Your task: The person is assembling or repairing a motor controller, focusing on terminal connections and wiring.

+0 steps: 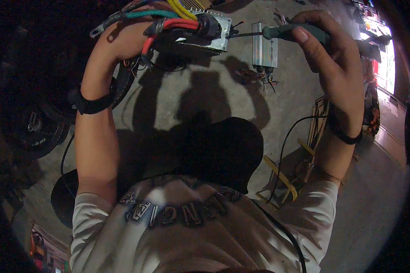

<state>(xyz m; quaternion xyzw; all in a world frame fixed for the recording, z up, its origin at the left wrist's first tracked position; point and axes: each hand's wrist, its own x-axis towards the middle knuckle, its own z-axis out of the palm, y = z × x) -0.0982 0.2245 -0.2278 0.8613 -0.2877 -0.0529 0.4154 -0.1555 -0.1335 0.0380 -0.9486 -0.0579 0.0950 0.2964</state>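
My left hand grips a silver finned electronic box at the top centre; its fingers are largely hidden behind the box and cables. Thick red, yellow, teal and dark cables come off the box, with metal ring lugs at some ends. My right hand, at the upper right, is closed around a green-handled screwdriver, whose shaft reaches left to the right side of that box, among short dark wires.
A second finned aluminium box with loose wires lies on the concrete floor. Dark wheels stand at left. Yellow frame pieces and a black cable are at lower right. A bright opening is at far right.
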